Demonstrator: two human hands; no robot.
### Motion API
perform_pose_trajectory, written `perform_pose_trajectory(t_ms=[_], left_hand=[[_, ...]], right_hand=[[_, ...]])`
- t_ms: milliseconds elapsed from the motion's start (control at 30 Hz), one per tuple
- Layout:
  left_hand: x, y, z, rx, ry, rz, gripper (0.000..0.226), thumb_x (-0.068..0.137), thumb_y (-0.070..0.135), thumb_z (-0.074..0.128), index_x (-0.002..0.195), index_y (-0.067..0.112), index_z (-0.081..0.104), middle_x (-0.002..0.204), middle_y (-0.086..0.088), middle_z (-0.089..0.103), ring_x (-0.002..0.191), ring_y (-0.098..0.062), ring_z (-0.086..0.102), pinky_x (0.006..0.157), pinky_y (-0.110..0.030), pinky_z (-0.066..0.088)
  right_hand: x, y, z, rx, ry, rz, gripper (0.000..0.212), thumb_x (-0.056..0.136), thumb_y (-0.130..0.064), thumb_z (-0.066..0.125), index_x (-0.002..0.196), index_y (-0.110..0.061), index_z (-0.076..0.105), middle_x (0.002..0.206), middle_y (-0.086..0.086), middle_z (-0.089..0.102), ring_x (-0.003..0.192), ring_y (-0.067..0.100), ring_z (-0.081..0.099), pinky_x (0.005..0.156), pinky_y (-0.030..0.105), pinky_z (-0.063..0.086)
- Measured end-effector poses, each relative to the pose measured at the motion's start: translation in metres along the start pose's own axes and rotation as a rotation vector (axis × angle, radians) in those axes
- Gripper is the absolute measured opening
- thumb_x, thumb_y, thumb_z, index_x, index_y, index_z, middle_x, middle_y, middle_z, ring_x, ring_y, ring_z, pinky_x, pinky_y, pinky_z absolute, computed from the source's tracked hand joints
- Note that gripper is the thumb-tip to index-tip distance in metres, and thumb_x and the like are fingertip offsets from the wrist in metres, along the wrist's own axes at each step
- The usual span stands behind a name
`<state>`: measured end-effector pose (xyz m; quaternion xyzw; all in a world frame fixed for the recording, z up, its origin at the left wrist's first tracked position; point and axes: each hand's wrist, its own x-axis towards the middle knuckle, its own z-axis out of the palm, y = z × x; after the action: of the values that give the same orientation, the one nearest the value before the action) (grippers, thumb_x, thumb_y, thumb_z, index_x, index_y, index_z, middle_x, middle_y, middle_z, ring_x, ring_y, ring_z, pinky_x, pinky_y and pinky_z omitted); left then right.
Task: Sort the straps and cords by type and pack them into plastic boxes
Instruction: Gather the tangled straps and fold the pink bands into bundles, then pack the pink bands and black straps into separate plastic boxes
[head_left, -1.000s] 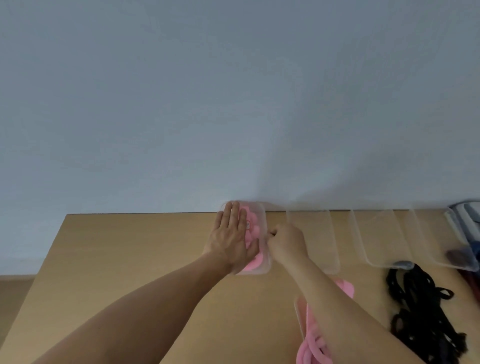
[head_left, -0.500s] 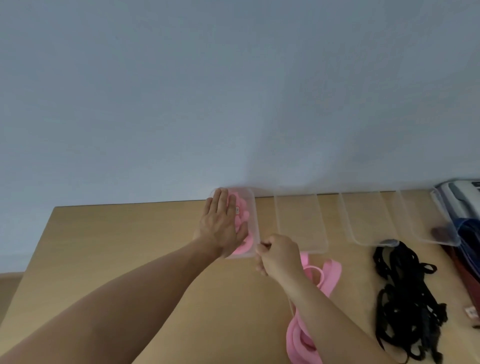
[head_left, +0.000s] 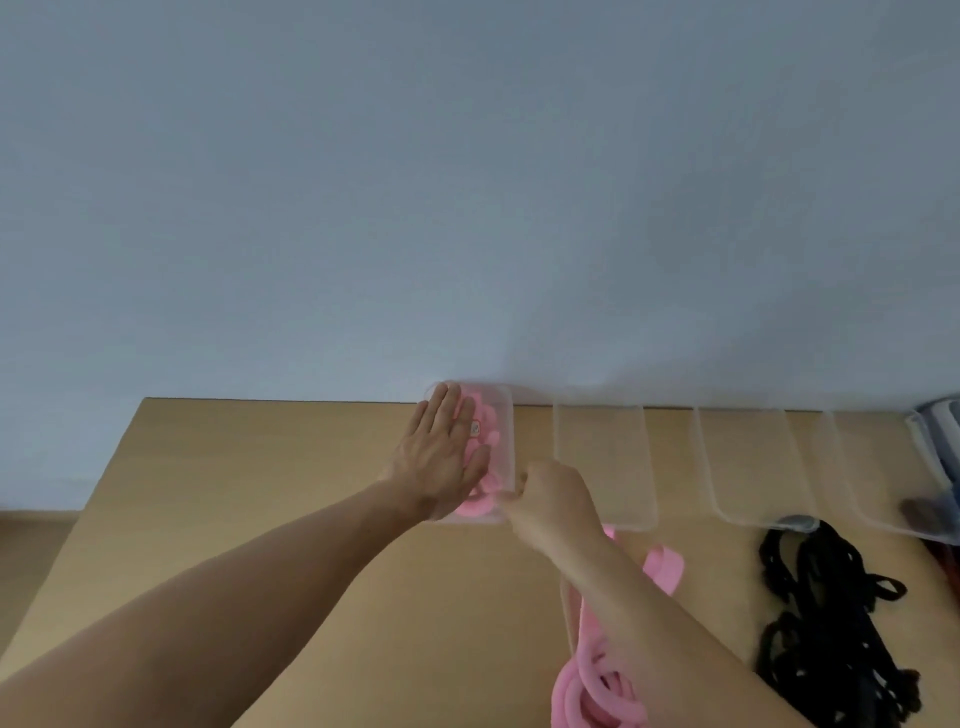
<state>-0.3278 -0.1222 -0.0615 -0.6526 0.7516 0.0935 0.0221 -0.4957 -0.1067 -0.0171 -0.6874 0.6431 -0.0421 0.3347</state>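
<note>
Entry: box (head_left: 505, 415), pink straps (head_left: 488, 441) inside, under left palm.
Left hand (head_left: 441, 462): flat on top, fingers straight, unmoved.
Right hand (head_left: 550, 501): shifted along right edge to near corner, fingers curled, pinching it.
Judgement: box 1 closing; black cords (head_left: 831, 623), right of grip, unsorted.

You face plain pale blue-grey wall (head_left: 467, 182), filling upper half of view. Light wooden table (head_left: 260, 493) stands against it. Brownish floor strip (head_left: 31, 545) at your lower left. Light soft, even.
</note>
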Motion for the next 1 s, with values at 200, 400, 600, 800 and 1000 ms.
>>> perform_pose_trajectory(t_ms=[200, 400, 600, 800, 1000], left_hand=[[-0.010, 0.007, 0.005, -0.020, 0.060, -0.103, 0.065, 0.104, 0.043, 0.015, 0.156, 0.006, 0.002, 0.164, -0.013, -0.009, 0.151, -0.026, -0.016, 0.121, -0.038, -0.006], [-0.009, 0.006, 0.013, -0.037, 0.003, -0.141, 0.066, 0.104, 0.044, 0.017, 0.156, 0.009, -0.001, 0.164, -0.010, -0.011, 0.150, -0.023, -0.017, 0.123, -0.039, -0.002], [-0.009, 0.016, -0.027, 0.005, -0.091, -0.182, 0.070, 0.101, 0.048, 0.021, 0.157, 0.011, 0.002, 0.165, -0.007, -0.011, 0.150, -0.024, -0.020, 0.120, -0.049, -0.005], [-0.063, 0.064, -0.046, -0.388, 0.190, -0.069, 0.039, 0.097, 0.021, 0.048, 0.134, 0.012, 0.056, 0.137, -0.008, 0.055, 0.127, -0.027, 0.049, 0.101, -0.033, 0.036], [-0.099, 0.105, -0.024, -0.564, -0.077, 0.025, 0.033, 0.097, 0.012, 0.046, 0.125, 0.012, 0.065, 0.126, -0.003, 0.067, 0.113, -0.018, 0.060, 0.085, -0.015, 0.037]], right_hand=[[0.032, -0.017, -0.019, -0.219, 0.077, -0.213, 0.034, 0.100, -0.030, 0.044, 0.093, -0.007, 0.069, 0.096, 0.013, 0.072, 0.091, 0.032, 0.066, 0.064, 0.027, 0.035], [0.038, -0.014, -0.021, -0.268, 0.040, -0.231, 0.036, 0.104, -0.026, 0.037, 0.112, -0.007, 0.066, 0.110, 0.011, 0.069, 0.101, 0.027, 0.063, 0.074, 0.028, 0.036], [0.020, -0.007, -0.039, -0.130, 0.131, -0.278, 0.026, 0.096, -0.024, 0.048, 0.078, -0.015, 0.064, 0.081, 0.008, 0.067, 0.076, 0.030, 0.059, 0.062, 0.030, 0.035], [-0.043, 0.050, -0.049, -0.046, 0.319, -0.230, 0.013, 0.092, -0.026, 0.058, 0.093, -0.018, 0.068, 0.091, -0.003, 0.068, 0.082, 0.018, 0.062, 0.072, 0.035, 0.051], [-0.106, 0.092, -0.034, -0.105, 0.080, -0.226, 0.012, 0.089, -0.033, 0.060, 0.089, -0.023, 0.067, 0.087, -0.009, 0.066, 0.077, 0.010, 0.058, 0.070, 0.026, 0.048]])
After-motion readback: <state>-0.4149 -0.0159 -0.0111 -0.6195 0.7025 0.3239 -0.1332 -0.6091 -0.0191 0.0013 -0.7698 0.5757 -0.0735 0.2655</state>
